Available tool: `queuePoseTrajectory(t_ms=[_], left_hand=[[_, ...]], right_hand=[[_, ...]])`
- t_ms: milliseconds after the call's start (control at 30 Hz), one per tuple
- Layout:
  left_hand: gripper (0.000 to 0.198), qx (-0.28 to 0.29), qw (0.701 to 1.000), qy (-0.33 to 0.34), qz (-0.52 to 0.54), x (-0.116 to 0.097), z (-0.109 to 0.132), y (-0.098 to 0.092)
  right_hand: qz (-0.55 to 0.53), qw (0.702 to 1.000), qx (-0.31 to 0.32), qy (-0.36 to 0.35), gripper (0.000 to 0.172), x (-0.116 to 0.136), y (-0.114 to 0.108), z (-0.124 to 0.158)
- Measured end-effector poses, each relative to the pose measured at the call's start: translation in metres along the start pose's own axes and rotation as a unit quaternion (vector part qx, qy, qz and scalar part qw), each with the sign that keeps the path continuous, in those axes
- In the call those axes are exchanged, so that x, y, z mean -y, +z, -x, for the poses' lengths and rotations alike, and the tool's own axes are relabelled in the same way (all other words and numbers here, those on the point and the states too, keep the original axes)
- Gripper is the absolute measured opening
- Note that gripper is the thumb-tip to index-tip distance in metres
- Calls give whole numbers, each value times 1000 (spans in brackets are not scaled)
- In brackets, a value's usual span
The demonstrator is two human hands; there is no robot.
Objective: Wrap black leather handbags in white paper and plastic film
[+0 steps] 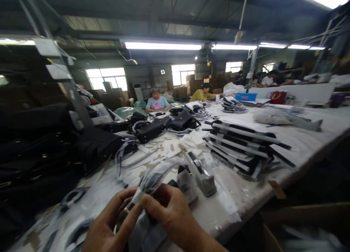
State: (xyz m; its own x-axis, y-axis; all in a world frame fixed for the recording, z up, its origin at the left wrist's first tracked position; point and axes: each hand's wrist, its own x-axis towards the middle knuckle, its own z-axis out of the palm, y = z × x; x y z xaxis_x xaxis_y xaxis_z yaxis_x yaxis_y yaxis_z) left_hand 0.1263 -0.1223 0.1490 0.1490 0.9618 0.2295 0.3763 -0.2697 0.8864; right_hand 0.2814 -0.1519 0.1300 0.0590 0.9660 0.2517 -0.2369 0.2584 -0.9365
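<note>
At the bottom centre, my left hand [109,223] and my right hand [175,212] come together on a strap wrapped in pale, translucent covering [157,173]. The fingers of both hands are closed on it, with both thumbs near a white band around the strap. From the hands the wrapped strap curves up and to the right. Below them hangs more pale wrapping, partly hidden by the fingers. Just beyond my right hand stands a grey tape dispenser [201,174] on the white table [226,186].
Stacked wrapped black straps [240,146] lie on the right, with black bags [150,130] farther back. Dark bags [35,161] are piled at the left. Paper scraps are scattered mid-table. An open carton [303,212] is at the lower right. People sit across the table.
</note>
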Motion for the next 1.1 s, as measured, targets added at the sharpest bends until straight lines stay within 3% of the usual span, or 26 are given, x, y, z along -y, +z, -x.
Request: queuePoseTrajectory(t_ms=[67, 133, 233, 333, 433, 533, 667, 733, 833, 900, 1100], left_hand=[[59, -8, 1000, 12, -8, -2, 1, -2], [67, -14, 999, 39, -7, 2, 3, -4], [77, -32, 998, 41, -25, 14, 2, -5], [67, -62, 998, -6, -20, 24, -5, -8], [71, -65, 997, -16, 46, 31, -18, -14], [79, -56, 993, -31, 104, 38, -30, -18], [90, -69, 986, -2, 154, 60, -34, -10], [93, -57, 985, 12, 164, 80, -29, -2], [94, 4, 989, 1, 145, 108, -15, 8], [84, 13, 996, -10, 93, 118, -5, 12], [50, -44, 998, -41, 30, 105, 2, 15]], right_hand=[[34, 999, 22, -13, 40, -1, -9, 0], [97, 994, 5, -40, 34, -6, -24, 1], [206, 968, -110, -88, 29, -19, -55, 1], [302, 912, -249, -121, 31, -40, -93, -4], [380, 865, -304, -119, 49, -65, -127, -16], [380, 895, -227, -55, 71, -86, -151, -29], [297, 944, -143, 16, 70, -103, -162, -40], [263, 953, -151, 9, 65, -109, -163, -42], [228, 959, -169, -9, 60, -117, -161, -42], [217, 959, -183, -15, 58, -122, -158, -42], [227, 952, -203, -39, 62, -125, -152, -65]])
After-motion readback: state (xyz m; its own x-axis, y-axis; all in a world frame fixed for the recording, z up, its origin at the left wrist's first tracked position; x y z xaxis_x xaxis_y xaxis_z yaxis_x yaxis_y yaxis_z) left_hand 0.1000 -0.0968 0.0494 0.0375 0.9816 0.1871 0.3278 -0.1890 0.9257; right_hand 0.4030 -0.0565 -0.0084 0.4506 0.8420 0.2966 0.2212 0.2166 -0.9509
